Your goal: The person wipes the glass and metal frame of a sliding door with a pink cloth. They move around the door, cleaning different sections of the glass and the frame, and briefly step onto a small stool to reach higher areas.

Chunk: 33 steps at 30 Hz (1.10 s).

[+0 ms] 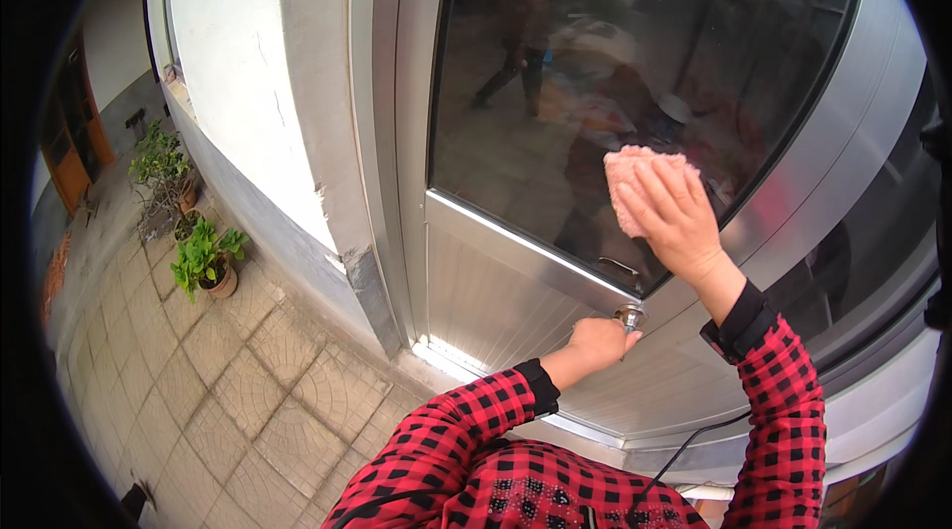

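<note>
A pink fluffy cloth point(623, 191) is pressed by my right hand point(669, 209) against the dark glass pane point(513, 157) of a metal-framed door, near its lower right part. My right fingers lie spread over the cloth. Lower down, my left hand point(599, 343) is wrapped around the metal door handle point(631, 315), at the corner below the glass. Most of the handle is hidden by the hand. Below the pane, the door has a ribbed metal panel point(491, 306). Reflections of the yard, and of a walking person, show in the glass.
At the left, a potted leafy plant point(208, 261) stands on the paving tiles point(245, 358), with another potted shrub point(161, 164) behind it. A white and grey wall point(230, 83) adjoins the door frame point(387, 157). A black cable point(680, 447) hangs before my body.
</note>
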### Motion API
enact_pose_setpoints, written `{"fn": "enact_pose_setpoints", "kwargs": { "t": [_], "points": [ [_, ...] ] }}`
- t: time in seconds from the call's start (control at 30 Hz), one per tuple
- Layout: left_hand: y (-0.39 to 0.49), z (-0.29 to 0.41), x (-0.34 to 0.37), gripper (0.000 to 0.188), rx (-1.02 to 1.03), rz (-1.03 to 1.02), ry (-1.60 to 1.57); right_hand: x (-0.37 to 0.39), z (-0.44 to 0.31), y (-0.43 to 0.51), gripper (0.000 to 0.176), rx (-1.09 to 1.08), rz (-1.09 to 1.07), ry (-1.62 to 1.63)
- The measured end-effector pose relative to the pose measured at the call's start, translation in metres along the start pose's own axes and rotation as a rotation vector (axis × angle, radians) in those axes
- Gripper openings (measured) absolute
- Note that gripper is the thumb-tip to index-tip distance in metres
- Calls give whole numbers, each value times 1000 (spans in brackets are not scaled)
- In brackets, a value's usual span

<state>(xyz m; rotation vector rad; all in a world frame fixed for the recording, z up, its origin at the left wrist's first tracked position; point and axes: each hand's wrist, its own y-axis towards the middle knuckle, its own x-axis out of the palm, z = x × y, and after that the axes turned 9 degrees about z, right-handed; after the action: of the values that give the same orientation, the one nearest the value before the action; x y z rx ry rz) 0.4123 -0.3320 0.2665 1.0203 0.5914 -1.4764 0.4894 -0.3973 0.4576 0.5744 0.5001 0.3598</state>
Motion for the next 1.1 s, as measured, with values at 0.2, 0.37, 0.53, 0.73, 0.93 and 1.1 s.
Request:
{"fn": "enact_pose_setpoints", "kwargs": {
  "t": [0.2, 0.37, 0.53, 0.73, 0.93, 1.1],
  "points": [
    [2, -2, -2, 57, 29, -1, -38, 27, -60, -20, 48, -212, -160, 200],
    [2, -2, 6, 56, 28, 50, -20, 16, 40, 91, 53, 215, 102, -93],
    [1, -3, 10, 56, 50, 124, -15, 28, 57, 136, 59, 334, 378, -154],
    [4, -8, 4, 44, 90, 24, -133, 67, -99, 45, 48, -108, -49, 167],
    [5, -4, 6, 49, 12, -3, -99, 59, -36, 96, 45, -79, 10, 60],
    [6, -9, 14, 56, 62, 26, -169, 13, 107, 228, 57, 357, 431, -323]
  ]
}}
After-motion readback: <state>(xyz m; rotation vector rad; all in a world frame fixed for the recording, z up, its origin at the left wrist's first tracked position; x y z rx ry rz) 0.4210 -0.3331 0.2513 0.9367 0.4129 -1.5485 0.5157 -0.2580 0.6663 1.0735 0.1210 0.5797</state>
